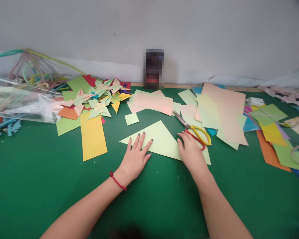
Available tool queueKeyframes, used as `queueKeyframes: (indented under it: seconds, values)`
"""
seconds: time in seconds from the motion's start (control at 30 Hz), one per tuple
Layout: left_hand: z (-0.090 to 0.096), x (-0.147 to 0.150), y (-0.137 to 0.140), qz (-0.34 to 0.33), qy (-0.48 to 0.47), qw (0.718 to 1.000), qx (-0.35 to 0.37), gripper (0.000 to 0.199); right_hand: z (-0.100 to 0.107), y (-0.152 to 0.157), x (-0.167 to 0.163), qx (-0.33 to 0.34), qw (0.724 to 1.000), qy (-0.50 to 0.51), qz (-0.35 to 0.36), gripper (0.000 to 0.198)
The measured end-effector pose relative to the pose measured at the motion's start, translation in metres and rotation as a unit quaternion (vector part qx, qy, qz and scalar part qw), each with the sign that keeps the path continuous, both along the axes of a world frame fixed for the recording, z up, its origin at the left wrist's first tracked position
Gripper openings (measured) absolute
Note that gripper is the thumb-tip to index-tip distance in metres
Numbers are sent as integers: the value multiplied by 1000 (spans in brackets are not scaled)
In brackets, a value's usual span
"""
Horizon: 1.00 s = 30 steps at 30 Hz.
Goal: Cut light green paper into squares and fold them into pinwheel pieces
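Note:
A pale green sheet (161,141), folded into a triangle, lies on the green tabletop. My left hand (136,154) rests flat on its left half, fingers spread and holding nothing. At the sheet's right end is my right hand (192,149), with its fingers curled against the red handle of the scissors (188,126). The scissors have red and yellow handles, and their blades point up and left. The palm side of my right hand and part of the red handle are hidden. Under the scissors and right hand is another pale green piece (207,156).
Folded paper stars (99,104) heap at back left, beside a yellow sheet (93,139) and a clear plastic bag (27,103). A small pale green square (131,119) lies behind the triangle. Pink sheets (223,109) and coloured papers (276,139) spread right. A pixelated dark object (154,68) stands against the wall.

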<state>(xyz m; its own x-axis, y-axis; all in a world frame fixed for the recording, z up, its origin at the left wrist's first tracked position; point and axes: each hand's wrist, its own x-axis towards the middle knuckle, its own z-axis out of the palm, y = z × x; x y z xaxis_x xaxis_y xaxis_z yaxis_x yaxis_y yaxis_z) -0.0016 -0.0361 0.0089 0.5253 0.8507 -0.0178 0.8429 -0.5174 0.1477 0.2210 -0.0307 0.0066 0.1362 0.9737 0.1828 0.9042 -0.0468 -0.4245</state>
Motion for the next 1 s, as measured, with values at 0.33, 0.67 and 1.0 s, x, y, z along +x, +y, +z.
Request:
queueKeyframes:
  seconds: [0.33, 0.67, 1.0]
  values:
    - [-2, 1, -2, 6, -27, 1000, -10, 57, -18, 14, 21, 43, 998, -30, -19, 35]
    - [-2, 2, -3, 10, -33, 999, -7, 53, -12, 21, 20, 51, 997, 52, 4, 32]
    - [-4, 2, -4, 28, -26, 999, 10, 47, 11, 13, 0, -83, 965, 250, 9, 29]
